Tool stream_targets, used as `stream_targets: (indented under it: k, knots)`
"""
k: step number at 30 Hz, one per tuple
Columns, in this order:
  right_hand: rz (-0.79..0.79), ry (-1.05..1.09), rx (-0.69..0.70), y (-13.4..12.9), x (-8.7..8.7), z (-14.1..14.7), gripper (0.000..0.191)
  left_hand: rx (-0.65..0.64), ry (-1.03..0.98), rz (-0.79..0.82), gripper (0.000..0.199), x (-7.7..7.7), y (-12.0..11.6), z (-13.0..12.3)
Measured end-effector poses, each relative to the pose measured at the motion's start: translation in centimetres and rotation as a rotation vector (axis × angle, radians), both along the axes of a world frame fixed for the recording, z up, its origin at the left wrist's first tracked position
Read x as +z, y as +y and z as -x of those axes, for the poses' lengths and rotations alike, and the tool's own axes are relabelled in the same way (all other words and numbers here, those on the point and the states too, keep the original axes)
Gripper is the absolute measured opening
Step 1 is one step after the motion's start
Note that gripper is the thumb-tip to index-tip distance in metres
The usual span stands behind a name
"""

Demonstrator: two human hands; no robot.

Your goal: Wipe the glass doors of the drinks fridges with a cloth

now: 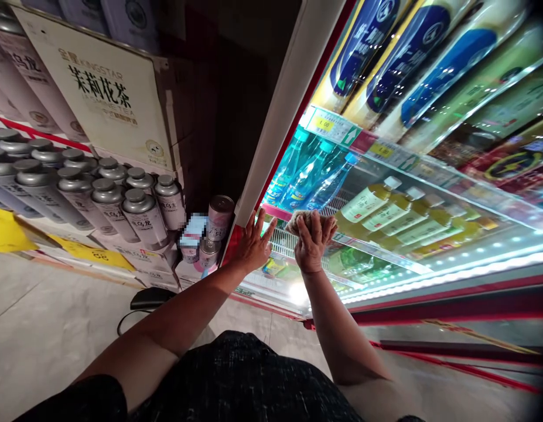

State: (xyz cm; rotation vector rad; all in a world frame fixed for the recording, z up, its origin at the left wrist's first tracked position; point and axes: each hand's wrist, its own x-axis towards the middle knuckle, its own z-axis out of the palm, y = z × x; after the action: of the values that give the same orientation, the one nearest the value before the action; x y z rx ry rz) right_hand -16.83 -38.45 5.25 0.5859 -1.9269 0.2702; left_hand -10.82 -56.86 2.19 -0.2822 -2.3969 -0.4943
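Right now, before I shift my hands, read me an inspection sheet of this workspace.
Surface: shelf in a lit cooler, bearing bottles of yellow drink.
Things at hand: brown cloth, bunched under the right hand; blue bottles just beyond.
Clutter: cans beside the cooler; dark object on the floor.
Hands: left hand spread at the cooler's edge, nothing seen held; right holds the cloth.
Cables: thin dark loop by the dark object; cable or strap, cannot tell.
Surroundings: silver-capped containers and a cream carton at left.

The cloth [294, 222] is brown, the cabinet frame [283, 111] red-edged grey, the shirt [253, 381] black with pale flecks.
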Motion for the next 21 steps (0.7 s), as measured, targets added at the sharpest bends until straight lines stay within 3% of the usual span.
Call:
stream_targets:
  k: [4, 8, 11, 17, 21]
  knots:
    - [0.045, 0.055, 0.041, -1.0, 2.2, 0.8, 0.042, 0.004, 0.021, -0.003, 0.113, -0.1, -0.1, 0.0]
    - [-0.025, 0.055, 0.008, -1.5, 0.6, 0.4, 0.041, -0.011, -0.001, 0.009, 0.118, -0.7, -0.5, -0.1]
    - [-0.045, 0.043, 0.069, -2.0, -0.4, -0.2, 0.045, -0.029, -0.004, 0.013, 0.120, -1.0, -0.8, -0.3]
    - [-0.001, 0.053, 0.075, -3.6, 2.0, 0.2, 0.049, -0.001, -0.005, -0.029, 0.121, -1.1, -0.8, -0.2]
    - [-0.089, 0.069, 0.111, -4.2, 1.6, -0.4, 0.046, 0.032, 0.002, 0.021, 0.122, -1.6, -1.4, -0.1]
